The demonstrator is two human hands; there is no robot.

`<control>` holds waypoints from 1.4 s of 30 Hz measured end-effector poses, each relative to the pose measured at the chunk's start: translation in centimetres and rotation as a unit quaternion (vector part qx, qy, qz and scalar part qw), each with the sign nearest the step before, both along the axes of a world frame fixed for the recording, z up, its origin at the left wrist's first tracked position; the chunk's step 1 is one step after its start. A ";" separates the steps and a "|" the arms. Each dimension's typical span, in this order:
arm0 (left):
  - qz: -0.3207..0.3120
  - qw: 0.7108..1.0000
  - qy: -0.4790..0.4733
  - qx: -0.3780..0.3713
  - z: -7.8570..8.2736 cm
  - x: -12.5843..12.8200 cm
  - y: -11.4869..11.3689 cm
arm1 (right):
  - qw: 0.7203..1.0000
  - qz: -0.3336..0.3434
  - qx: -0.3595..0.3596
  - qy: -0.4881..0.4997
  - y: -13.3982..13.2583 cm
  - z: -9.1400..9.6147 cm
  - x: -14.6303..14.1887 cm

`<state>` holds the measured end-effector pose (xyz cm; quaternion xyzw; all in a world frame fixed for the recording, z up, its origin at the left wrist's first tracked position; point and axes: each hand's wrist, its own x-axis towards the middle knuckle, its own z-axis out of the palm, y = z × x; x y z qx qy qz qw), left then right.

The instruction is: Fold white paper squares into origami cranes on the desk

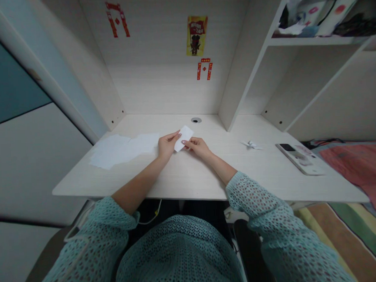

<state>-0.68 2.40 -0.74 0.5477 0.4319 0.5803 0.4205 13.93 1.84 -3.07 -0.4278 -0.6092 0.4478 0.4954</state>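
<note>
A small piece of white paper [185,134], squarish and perhaps folded, is held up just above the desk between both hands. My left hand [168,144] pinches its left edge with thumb and fingers. From the lower right, my right hand [198,146] grips it too, the thumb lying on the paper's face. Several white paper sheets [120,149] lie overlapping on the desk to the left of my left hand. Off to the right sits a small folded white paper figure [251,145], apart from either hand.
The white desk [189,180] has a round cable hole [196,120] near its back panel. A phone [299,159] lies at the right. An upright divider [250,64] rises behind, beside a shelf with bags [322,13]. Striped bedding [348,234] is at the lower right.
</note>
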 end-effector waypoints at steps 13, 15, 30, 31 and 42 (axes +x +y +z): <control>-0.102 0.990 0.018 -0.095 -0.4 0.0 0.5 | 0.987 -0.149 0.057 0.020 0.3 0.0 0.4; -0.104 0.989 0.035 -0.103 -0.6 -0.1 0.6 | 0.987 -0.152 0.046 0.022 0.1 0.0 0.3; -0.096 0.981 0.111 -0.126 -0.8 -1.0 1.4 | 0.988 -0.151 -0.013 -0.010 0.8 0.2 2.2; -0.096 0.982 0.102 -0.129 -0.8 -1.0 1.4 | 0.989 -0.144 -0.020 -0.006 0.8 0.3 2.3; -0.106 0.983 0.044 -0.147 -0.6 -1.4 1.5 | 0.996 -0.041 -0.062 0.051 0.3 1.4 3.1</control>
